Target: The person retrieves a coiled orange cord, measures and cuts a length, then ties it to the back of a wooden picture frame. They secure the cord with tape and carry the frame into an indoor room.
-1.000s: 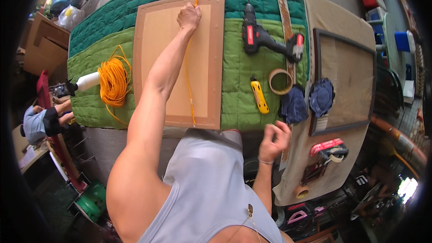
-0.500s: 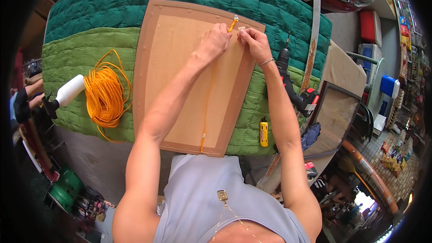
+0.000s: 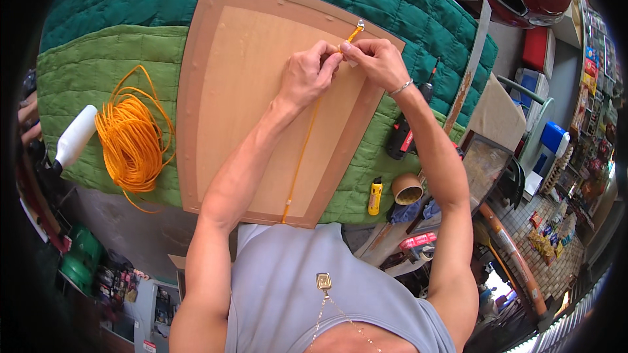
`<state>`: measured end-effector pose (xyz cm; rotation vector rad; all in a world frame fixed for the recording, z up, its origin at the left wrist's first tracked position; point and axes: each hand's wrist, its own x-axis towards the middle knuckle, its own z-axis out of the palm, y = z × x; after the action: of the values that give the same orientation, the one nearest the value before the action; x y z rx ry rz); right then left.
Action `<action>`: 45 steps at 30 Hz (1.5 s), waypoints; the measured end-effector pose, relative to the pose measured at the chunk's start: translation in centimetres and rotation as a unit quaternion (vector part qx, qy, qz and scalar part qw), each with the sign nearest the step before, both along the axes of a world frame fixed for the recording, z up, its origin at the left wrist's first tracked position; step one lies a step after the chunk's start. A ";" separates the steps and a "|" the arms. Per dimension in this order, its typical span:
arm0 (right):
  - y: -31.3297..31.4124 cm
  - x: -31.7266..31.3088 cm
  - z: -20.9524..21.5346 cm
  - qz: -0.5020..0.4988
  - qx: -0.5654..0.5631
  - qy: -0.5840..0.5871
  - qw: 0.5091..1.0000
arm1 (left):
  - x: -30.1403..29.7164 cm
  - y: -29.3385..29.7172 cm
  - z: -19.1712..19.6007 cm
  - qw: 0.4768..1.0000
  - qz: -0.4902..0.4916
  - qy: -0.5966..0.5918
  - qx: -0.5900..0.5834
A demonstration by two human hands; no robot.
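Orange cord [image 3: 302,150] (taut over the wooden panel [image 3: 252,59]) pinched by left hand [image 3: 307,75] and right hand [image 3: 373,59].

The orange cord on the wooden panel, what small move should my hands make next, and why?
Probably draw the orange cord snug through the metal fitting at the panel's far edge. Both the left hand and right hand pinch it just short of that fitting, and its near end already reaches the opposite edge.

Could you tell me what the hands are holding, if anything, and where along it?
Both hands, left and right, pinch the orange cord by its far end, near the top edge of the wooden panel.
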<state>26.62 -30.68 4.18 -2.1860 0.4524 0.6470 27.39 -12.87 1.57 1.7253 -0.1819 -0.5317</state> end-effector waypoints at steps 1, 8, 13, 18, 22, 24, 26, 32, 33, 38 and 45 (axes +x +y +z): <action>-0.3 0.5 0.8 0.034 -0.029 0.036 0.998 | -0.1 -0.1 0.0 1.000 0.007 0.002 -0.008; -1.1 4.8 4.3 0.200 -0.174 0.127 0.956 | 0.0 -0.2 0.0 1.000 0.002 0.005 0.017; -1.7 3.3 3.1 0.337 -0.049 -0.365 0.867 | 0.2 -0.1 -0.1 1.000 -0.003 0.003 0.011; -2.6 4.8 0.8 0.533 -0.146 -0.480 0.682 | 1.1 -0.1 0.1 0.997 -0.040 0.052 0.048; -2.0 5.7 0.1 0.574 -0.108 -0.488 0.648 | 1.6 -0.2 0.2 0.985 -0.041 0.167 0.014; -1.5 5.2 0.3 0.516 -0.092 -0.439 0.730 | 1.1 -0.4 0.3 0.993 -0.002 0.122 0.005; -1.1 4.6 0.8 0.387 -0.055 -0.376 0.840 | 0.2 -0.7 0.4 0.996 0.043 0.075 -0.007; -2.2 5.8 2.0 0.042 0.318 0.074 0.944 | -1.5 -1.9 -0.3 0.983 0.146 -0.109 -0.018; -2.3 6.2 1.9 0.054 0.350 0.062 0.933 | -1.4 -1.9 -0.4 0.982 0.149 -0.115 -0.011; -2.4 5.9 1.7 0.071 0.322 0.044 0.943 | -1.2 -1.5 -0.3 0.990 0.122 -0.067 0.026; -1.8 6.6 1.7 0.144 0.264 0.003 0.954 | -0.8 -1.8 -0.4 0.979 0.138 -0.153 0.018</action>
<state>33.20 -32.44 5.90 -1.7451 -0.0473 0.8228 26.62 -14.63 1.12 1.8253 -0.1480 -0.0654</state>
